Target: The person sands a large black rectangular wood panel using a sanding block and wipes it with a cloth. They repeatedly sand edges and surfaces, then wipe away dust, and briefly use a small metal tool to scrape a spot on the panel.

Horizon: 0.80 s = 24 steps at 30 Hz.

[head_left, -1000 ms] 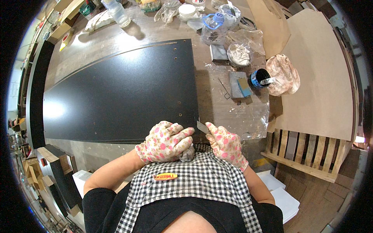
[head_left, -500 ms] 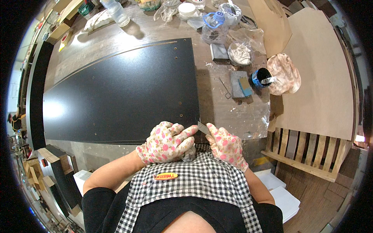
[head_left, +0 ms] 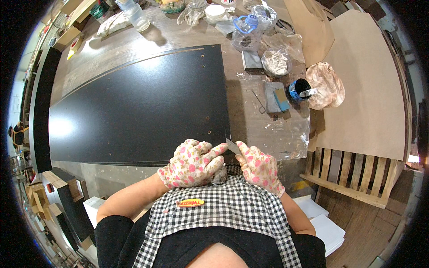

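A large black panel [head_left: 143, 107] with small holes along its right end lies on the table in front of me. At its near right corner my left hand [head_left: 193, 164], in a flowered glove, stretches its index finger along the edge. The other fingers curl over a crumpled grey rag [head_left: 219, 175], mostly hidden. My right hand [head_left: 259, 167], gloved alike, pinches a small flat metal blade [head_left: 233, 146] between thumb and fingers. The blade's tip meets the panel's corner, close to my left fingertip.
Right of the panel lie a hex key [head_left: 258, 102], a grey sanding block [head_left: 271, 96] and an open dark can [head_left: 298, 90]. Farther back stand a clear jug with a blue handle [head_left: 246, 33] and a bowl of white paste [head_left: 276, 62]. A wooden pallet [head_left: 348, 172] sits at right.
The blade and my right hand have shifted very slightly left. My left hand keeps its place at the panel's corner.
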Motion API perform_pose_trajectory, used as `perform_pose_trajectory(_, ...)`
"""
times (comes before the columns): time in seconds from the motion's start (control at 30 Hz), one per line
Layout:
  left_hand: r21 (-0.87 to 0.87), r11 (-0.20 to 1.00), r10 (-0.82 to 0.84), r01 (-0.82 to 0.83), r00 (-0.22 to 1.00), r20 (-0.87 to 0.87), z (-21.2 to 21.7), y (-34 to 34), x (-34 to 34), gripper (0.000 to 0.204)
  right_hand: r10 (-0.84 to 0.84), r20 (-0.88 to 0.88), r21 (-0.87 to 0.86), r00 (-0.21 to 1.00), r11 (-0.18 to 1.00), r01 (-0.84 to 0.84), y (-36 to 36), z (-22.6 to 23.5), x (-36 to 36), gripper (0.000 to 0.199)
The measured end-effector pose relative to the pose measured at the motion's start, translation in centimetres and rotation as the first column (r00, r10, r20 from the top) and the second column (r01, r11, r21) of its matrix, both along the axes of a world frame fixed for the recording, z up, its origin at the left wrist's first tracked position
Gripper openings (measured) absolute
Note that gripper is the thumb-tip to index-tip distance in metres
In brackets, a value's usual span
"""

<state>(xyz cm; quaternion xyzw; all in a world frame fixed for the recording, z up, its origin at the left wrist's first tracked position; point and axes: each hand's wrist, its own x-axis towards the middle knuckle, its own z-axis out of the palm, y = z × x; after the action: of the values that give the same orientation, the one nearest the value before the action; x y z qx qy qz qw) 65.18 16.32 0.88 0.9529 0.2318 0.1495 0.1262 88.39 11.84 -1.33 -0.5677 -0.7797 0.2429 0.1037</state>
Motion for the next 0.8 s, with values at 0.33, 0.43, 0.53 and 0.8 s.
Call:
perform_pose_trajectory(0.33, 0.039, 0.999, -0.003, 0.002, 0.999, 0.040, -0.1, 0.2, -0.1, 0.029, -0.065, -0.123, -0.006, 0.990, 0.998, 0.064, 0.3, 0.3, 0.0, 0.037)
perform_pose_trajectory(0.43, 0.029, 1.000, 0.011, -0.012, 1.000, 0.024, -0.3, 0.1, 0.0, 0.028, -0.242, -0.455, 0.093, 0.857, 0.944, 0.315, 1.2, 0.2, -0.1, 0.023)
perform_pose_trajectory(0.53, 0.016, 1.000, 0.009, -0.010, 0.999, 0.044, -0.4, 0.0, -0.1, 0.028, -0.186, -0.473, 0.038, 0.861, 0.972, 0.231, 2.4, -0.1, -0.3, 0.021)
perform_pose_trajectory(0.8, 0.040, 0.998, 0.053, -0.057, 0.994, 0.094, -0.6, -0.5, -0.7, 0.031, 0.162, -0.274, 0.311, 0.948, 0.948, -0.072, 4.5, -0.8, 0.3, 0.031)
